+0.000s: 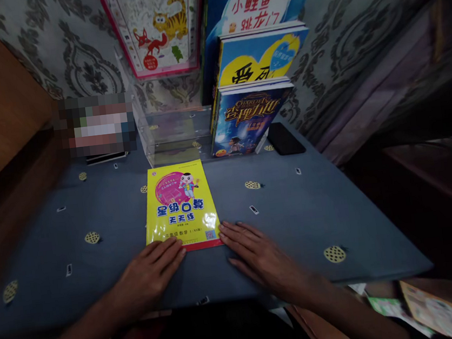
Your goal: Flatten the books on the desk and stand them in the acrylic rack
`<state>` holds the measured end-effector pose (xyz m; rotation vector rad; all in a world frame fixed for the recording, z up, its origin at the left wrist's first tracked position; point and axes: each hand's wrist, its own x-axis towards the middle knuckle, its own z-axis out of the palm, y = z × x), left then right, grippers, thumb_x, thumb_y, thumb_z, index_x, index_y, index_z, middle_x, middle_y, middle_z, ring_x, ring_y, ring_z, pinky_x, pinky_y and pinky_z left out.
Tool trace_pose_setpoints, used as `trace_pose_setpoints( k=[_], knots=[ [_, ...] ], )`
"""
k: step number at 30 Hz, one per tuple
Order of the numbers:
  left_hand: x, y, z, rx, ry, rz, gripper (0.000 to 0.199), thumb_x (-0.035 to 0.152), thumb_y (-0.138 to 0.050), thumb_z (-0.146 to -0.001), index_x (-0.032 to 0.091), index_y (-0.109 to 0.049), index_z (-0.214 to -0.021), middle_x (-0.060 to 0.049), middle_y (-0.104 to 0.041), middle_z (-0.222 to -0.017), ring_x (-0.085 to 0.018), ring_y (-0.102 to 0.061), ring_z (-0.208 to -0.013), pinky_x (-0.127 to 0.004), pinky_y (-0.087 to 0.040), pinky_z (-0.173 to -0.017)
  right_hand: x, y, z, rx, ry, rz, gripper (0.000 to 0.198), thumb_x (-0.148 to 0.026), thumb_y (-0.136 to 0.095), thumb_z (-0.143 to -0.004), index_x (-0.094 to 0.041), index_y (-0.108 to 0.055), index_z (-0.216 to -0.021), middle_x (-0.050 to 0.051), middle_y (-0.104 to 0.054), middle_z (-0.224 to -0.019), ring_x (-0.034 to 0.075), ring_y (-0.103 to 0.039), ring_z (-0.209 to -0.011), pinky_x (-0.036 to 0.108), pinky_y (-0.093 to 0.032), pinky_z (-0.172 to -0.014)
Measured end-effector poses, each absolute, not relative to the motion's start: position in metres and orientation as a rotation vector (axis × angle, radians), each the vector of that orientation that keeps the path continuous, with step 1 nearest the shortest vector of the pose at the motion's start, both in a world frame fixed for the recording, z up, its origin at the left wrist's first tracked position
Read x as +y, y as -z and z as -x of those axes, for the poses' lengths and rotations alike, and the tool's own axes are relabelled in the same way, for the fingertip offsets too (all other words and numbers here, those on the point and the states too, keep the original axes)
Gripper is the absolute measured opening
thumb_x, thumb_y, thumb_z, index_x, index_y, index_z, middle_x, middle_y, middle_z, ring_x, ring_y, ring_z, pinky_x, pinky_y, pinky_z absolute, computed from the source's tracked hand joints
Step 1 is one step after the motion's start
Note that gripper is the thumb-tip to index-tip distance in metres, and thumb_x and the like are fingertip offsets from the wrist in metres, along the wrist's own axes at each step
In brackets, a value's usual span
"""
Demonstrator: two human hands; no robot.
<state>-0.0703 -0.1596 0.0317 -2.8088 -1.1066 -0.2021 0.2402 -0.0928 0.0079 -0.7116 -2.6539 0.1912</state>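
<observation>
A yellow workbook (181, 204) with a cartoon child and Chinese lettering lies flat on the blue tablecloth in front of me. My left hand (150, 273) rests on its lower left corner, palm down with fingers stretched out. Against the lower right edge of the book lie the fingertips of my right hand (260, 252), which is also flat with its fingers extended. Neither hand grips anything. Just behind the workbook stands a clear acrylic book rack (179, 152), its left side without books.
Several books, the front one a dark blue book (245, 121), stand in the rack's right side. A black phone-like object (285, 138) lies beside them. A blurred-out stack (101, 126) sits at the back left. Papers (433, 309) lie below the table (357, 214) at right.
</observation>
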Motion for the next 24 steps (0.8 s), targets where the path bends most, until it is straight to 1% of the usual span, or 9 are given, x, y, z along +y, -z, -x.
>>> trace_pose_setpoints(
  k=[6,10,14,16,18,19,20,22,24],
  knots=[
    [-0.173,-0.025,0.102,-1.132,0.307,2.803,0.062,0.002,-0.039,-0.091,0.011,-0.034,-0.153,-0.016,-0.058,-0.141,-0.025,-0.047,-0.137,-0.043,-0.049,-0.106,-0.092,-0.010,-0.241,-2.667,-0.237,0.703,0.049,-0.024,-0.051,-0.099,-0.014,-0.046,-0.147,0.013,-0.056,-0.145,0.024,-0.050,-0.138,0.047,-0.048,-0.111],
    [-0.177,-0.023,0.109,-1.191,0.393,2.773,0.063,0.001,-0.038,-0.091,0.014,-0.036,-0.153,-0.014,-0.063,-0.132,-0.025,-0.053,-0.129,-0.042,-0.053,-0.102,-0.089,-0.012,-0.242,-2.651,-0.256,0.695,0.045,-0.024,-0.051,-0.099,-0.015,-0.051,-0.143,0.013,-0.060,-0.142,0.024,-0.054,-0.134,0.048,-0.049,-0.110],
    [-0.180,-0.020,0.106,-1.290,0.454,2.731,0.061,0.001,-0.039,-0.090,0.017,-0.043,-0.149,-0.013,-0.065,-0.122,-0.025,-0.058,-0.118,-0.040,-0.057,-0.094,-0.082,-0.027,-0.233,-2.599,-0.341,0.707,0.032,-0.025,-0.051,-0.099,-0.018,-0.064,-0.128,0.011,-0.070,-0.126,0.025,-0.063,-0.121,0.054,-0.049,-0.107],
    [-0.181,-0.021,0.103,-1.320,0.460,2.717,0.060,0.001,-0.040,-0.089,0.018,-0.045,-0.147,-0.013,-0.066,-0.121,-0.024,-0.059,-0.116,-0.040,-0.057,-0.093,-0.077,-0.038,-0.219,-2.573,-0.425,0.709,0.026,-0.023,-0.049,-0.099,-0.020,-0.069,-0.116,0.008,-0.074,-0.115,0.024,-0.066,-0.113,0.052,-0.050,-0.106],
    [-0.182,-0.025,0.100,-1.330,0.443,2.712,0.060,0.001,-0.041,-0.088,0.017,-0.046,-0.146,-0.012,-0.066,-0.122,-0.023,-0.059,-0.115,-0.038,-0.058,-0.092,-0.073,-0.048,-0.198,-2.600,-0.534,0.644,0.026,-0.023,-0.047,-0.101,-0.022,-0.070,-0.111,0.007,-0.075,-0.111,0.022,-0.067,-0.109,0.048,-0.050,-0.106],
    [-0.182,-0.028,0.098,-1.327,0.434,2.706,0.060,0.001,-0.041,-0.088,0.017,-0.047,-0.145,-0.011,-0.067,-0.122,-0.023,-0.060,-0.115,-0.036,-0.058,-0.092,-0.072,-0.052,-0.186,-2.630,-0.577,0.574,0.025,-0.026,-0.047,-0.101,-0.021,-0.070,-0.111,0.007,-0.074,-0.112,0.021,-0.067,-0.109,0.045,-0.050,-0.107],
    [-0.183,-0.030,0.096,-1.321,0.422,2.698,0.059,0.000,-0.040,-0.087,0.016,-0.048,-0.144,-0.011,-0.067,-0.121,-0.022,-0.060,-0.115,-0.034,-0.058,-0.091,-0.071,-0.056,-0.173,-2.685,-0.619,0.510,0.026,-0.027,-0.048,-0.101,-0.019,-0.067,-0.117,0.008,-0.072,-0.120,0.021,-0.064,-0.116,0.042,-0.048,-0.110],
    [-0.183,-0.035,0.094,-1.309,0.416,2.667,0.057,-0.002,-0.038,-0.086,0.014,-0.052,-0.140,-0.010,-0.069,-0.120,-0.021,-0.061,-0.114,-0.031,-0.057,-0.091,-0.069,-0.060,-0.147,-2.781,-0.674,0.416,0.031,-0.025,-0.049,-0.101,-0.015,-0.061,-0.128,0.010,-0.065,-0.135,0.020,-0.056,-0.129,0.040,-0.039,-0.117],
    [-0.183,-0.036,0.092,-1.298,0.431,2.627,0.056,-0.002,-0.036,-0.086,0.014,-0.054,-0.137,-0.010,-0.070,-0.116,-0.020,-0.063,-0.111,-0.029,-0.058,-0.089,-0.066,-0.061,-0.125,-2.847,-0.716,0.345,0.035,-0.023,-0.047,-0.101,-0.012,-0.056,-0.134,0.012,-0.059,-0.142,0.019,-0.051,-0.135,0.038,-0.035,-0.120]
  ],
)
